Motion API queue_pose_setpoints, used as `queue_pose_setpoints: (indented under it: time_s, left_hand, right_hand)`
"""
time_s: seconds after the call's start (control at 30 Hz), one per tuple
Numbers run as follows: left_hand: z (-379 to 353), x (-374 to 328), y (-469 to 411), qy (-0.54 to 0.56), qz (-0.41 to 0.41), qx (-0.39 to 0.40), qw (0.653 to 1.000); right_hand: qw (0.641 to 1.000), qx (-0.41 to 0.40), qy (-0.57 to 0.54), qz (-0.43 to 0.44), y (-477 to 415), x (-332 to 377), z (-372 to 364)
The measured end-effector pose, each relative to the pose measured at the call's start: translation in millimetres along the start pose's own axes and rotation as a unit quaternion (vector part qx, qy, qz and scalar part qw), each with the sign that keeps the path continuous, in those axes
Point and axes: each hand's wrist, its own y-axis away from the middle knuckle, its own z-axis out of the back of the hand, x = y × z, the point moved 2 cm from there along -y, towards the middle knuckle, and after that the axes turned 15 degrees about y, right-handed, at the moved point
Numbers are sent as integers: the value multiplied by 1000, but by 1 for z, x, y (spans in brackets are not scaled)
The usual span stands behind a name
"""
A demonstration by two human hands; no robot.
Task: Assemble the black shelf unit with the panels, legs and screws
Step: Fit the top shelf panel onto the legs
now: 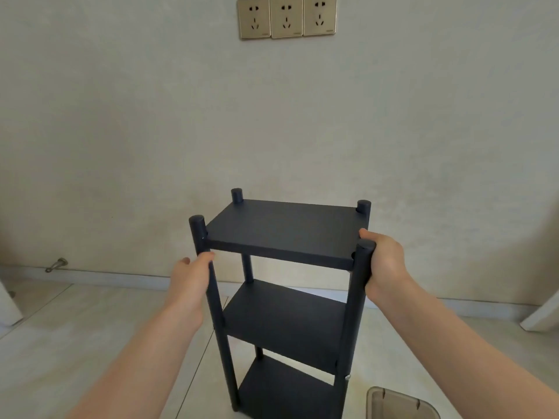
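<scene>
The black shelf unit (pixel 284 234) stands upright on the floor in front of me, with three panels between four round legs. My left hand (pixel 190 282) grips the near left leg (pixel 211 294) just below the top panel. My right hand (pixel 384 261) grips the near right leg (pixel 360 267) at its top, thumb lying on the top panel's right edge. A silver screw head (pixel 347 378) shows low on the near right leg. The lowest panel is partly cut off by the frame's bottom edge.
A beige wall with three brass socket plates (pixel 286 17) stands close behind the unit. A metal door stop (pixel 57 264) sits at the skirting on the left. A translucent plastic container (pixel 399 403) lies on the tiled floor at the lower right. White furniture edges show at both sides.
</scene>
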Motion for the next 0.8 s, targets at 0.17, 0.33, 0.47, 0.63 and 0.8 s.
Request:
queue_pose_setpoints:
  time_s: [0.17, 0.33, 0.47, 0.63, 0.8]
  left_hand:
    - [-22, 5, 29, 144, 98, 72, 982]
    - [-37, 3, 43, 280, 154, 163, 933]
    - [-44, 5, 48, 291, 155, 210, 920]
    - [-47, 9, 50, 286, 154, 218, 920]
    - [-46, 8, 47, 274, 151, 218, 925]
  right_hand:
    - [1000, 8, 0, 9, 14, -15, -30]
    - [999, 49, -18, -7, 30, -26, -48]
    - [996, 92, -13, -4, 31, -20, -37]
    - [989, 143, 25, 9, 23, -10, -11]
    - [975, 219, 34, 10, 18, 0, 2]
